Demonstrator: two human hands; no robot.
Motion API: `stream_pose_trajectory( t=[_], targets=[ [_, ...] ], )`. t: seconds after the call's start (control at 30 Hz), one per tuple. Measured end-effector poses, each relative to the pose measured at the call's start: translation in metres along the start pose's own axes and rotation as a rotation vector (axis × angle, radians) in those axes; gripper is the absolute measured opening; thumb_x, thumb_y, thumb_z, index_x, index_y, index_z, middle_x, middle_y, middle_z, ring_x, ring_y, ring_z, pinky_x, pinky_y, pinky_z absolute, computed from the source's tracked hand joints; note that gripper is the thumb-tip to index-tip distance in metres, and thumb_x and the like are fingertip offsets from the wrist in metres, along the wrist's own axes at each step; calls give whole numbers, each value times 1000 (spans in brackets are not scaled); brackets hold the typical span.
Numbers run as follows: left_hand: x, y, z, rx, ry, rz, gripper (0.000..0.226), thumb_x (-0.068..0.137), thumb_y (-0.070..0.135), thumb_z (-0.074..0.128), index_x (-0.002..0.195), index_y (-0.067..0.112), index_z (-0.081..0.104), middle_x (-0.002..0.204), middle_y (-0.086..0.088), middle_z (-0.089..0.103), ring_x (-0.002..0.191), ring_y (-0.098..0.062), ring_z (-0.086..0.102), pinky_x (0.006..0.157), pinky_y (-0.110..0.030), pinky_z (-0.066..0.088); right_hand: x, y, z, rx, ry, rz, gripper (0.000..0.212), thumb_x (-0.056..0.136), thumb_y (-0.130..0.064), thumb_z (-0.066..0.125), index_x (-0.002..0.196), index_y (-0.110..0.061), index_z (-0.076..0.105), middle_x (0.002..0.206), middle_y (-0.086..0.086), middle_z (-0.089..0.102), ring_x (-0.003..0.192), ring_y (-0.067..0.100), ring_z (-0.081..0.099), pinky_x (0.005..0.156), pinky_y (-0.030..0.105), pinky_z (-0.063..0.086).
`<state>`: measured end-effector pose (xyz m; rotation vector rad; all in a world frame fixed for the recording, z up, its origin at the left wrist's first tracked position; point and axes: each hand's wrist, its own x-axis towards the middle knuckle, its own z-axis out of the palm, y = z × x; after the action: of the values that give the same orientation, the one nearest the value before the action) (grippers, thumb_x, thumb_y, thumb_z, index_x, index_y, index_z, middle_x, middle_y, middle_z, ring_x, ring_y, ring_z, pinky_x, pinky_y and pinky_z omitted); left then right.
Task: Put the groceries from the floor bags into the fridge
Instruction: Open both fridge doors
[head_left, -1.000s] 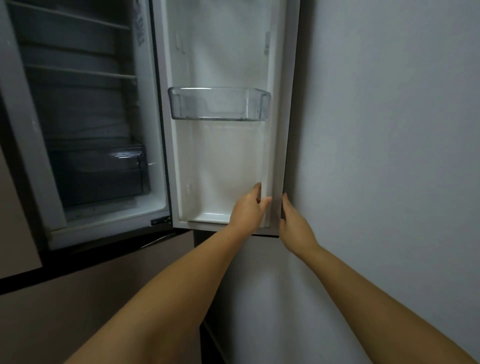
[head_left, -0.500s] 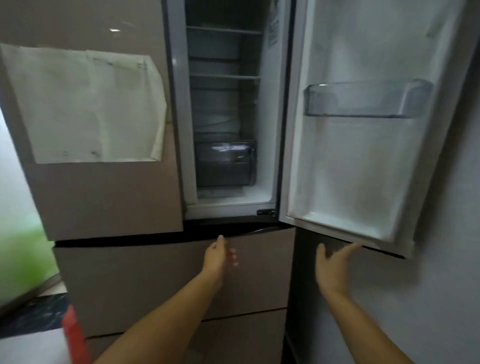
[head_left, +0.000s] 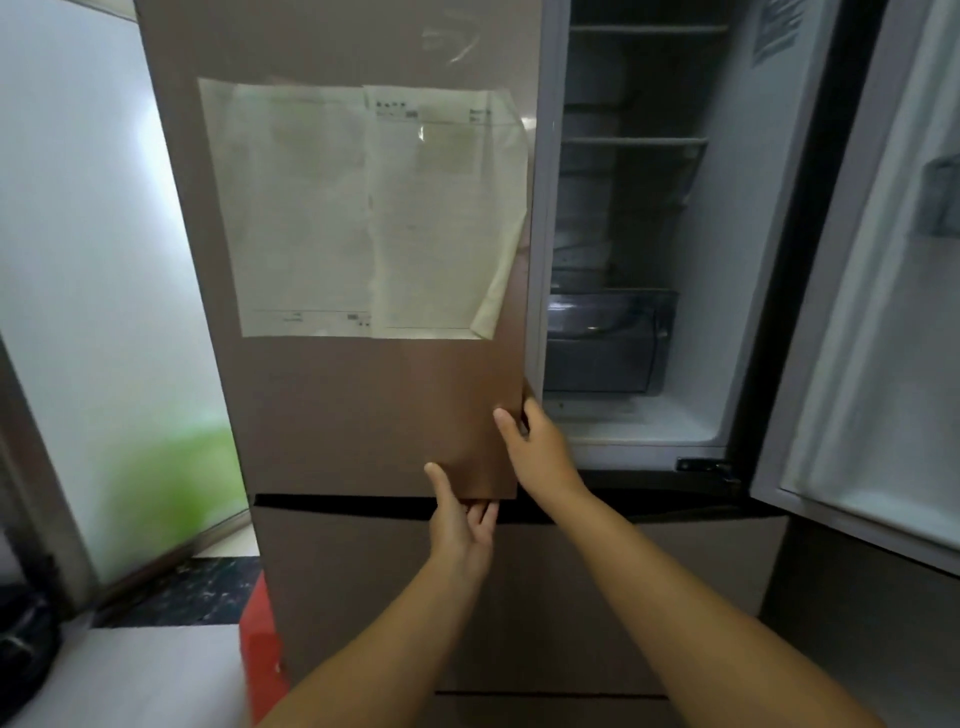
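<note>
- Head view: a brown multi-door fridge (head_left: 363, 415) fills the middle, with its upper left door (head_left: 332, 405) closed or nearly so and its upper right door (head_left: 883, 312) swung wide open.
- The left hand (head_left: 460, 512) is at the bottom edge of the left door, near that door's lower right corner — thumb up against the brown front face, fingers hooked under the edge into the dark gap above the drawer front below.
- The right hand (head_left: 540, 447) grips the same door's right edge just above that corner — thumb lying on the front face, fingers wrapped round behind the edge.
- Both bare forearms reach up from the bottom of the frame, the two hands close together but not touching.
- Pale paper sheets (head_left: 363, 208) are stuck to the upper half of the left door; the lower right corner of the sheets curls away from the surface.
- Inside the open right compartment are two wire-edged shelves (head_left: 634, 140) and, below them, a dark translucent crisper drawer (head_left: 608, 343) resting on the white compartment floor.
- A clear door bin (head_left: 940, 197) shows on the inner side of the right door, cut off by the frame's edge.
- A red object (head_left: 260, 649), blurred, stands on the floor against the fridge's lower left corner; whether it is a grocery bag cannot be told.
- A frosted glass panel (head_left: 88, 260) stands left of the fridge.
</note>
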<state>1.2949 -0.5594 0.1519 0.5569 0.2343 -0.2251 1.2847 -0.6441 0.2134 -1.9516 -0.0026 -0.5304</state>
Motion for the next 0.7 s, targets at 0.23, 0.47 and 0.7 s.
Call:
stream_pose_trajectory(
  t=[0.23,0.47,0.7],
  targets=[
    [-15,-5,7,-41,17,26,68,89,58,44,138,11,41,139,-12,50,128,-25,48,111,-39,37,-16,-3,-10,-105,-8,-46,47,99,-26,47,144,-20,36,134,2,56,123,19,51,93,24,41],
    [-49,-3,-23,74,102,152,75,86,67,38,134,10,46,136,-10,54,123,-26,54,104,-40,44,-71,-1,-25,-268,-76,-276,69,90,-41,59,149,-24,26,147,2,39,133,15,40,104,23,34],
    [-107,66,-100,-17,101,202,32,83,47,63,102,22,68,95,2,73,96,-16,69,72,-36,61,-110,-21,-14,-276,53,-784,44,91,-24,47,134,-14,49,127,12,54,117,23,49,99,45,44]
  ],
)
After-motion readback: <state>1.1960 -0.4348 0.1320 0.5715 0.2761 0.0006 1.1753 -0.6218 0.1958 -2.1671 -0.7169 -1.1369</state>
